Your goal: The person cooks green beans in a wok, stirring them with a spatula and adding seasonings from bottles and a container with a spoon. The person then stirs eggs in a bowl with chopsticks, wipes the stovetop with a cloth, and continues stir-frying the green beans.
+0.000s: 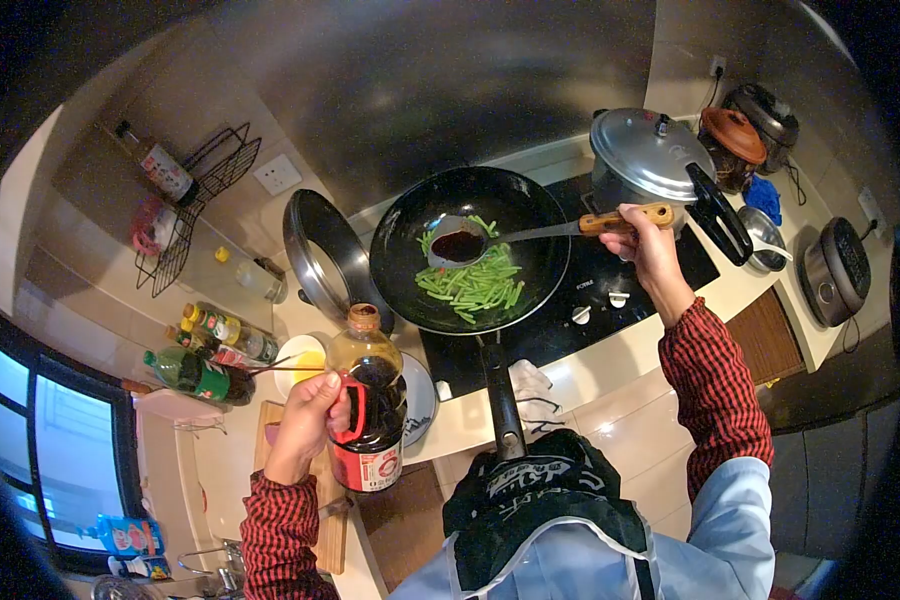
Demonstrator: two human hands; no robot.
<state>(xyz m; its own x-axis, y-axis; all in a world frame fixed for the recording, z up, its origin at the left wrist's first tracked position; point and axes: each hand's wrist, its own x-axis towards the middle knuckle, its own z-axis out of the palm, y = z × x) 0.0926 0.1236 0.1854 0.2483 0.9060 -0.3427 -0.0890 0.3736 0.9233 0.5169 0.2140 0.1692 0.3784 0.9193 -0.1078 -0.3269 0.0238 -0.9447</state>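
My left hand [315,410] is closed round the red handle of a large soy sauce bottle [378,465], uncapped and partly full of dark liquid. The bottle stands out in front of the counter, slightly left of the wok. In my right hand [646,250] is the wooden handle of a metal ladle [540,233]. Its bowl, with dark liquid [460,246] in it, hangs over the black wok [540,280]. Cut green beans [480,287] lie in the wok, partly hidden under the ladle.
A lid [310,240] leans left of the wok, near a bowl of yellow liquid [310,360] and several bottles [200,375]. A pressure cooker [650,155] stands right on the stove [595,295]. The wok handle [503,405] sticks out towards my body. A wire rack [200,210] hangs left.
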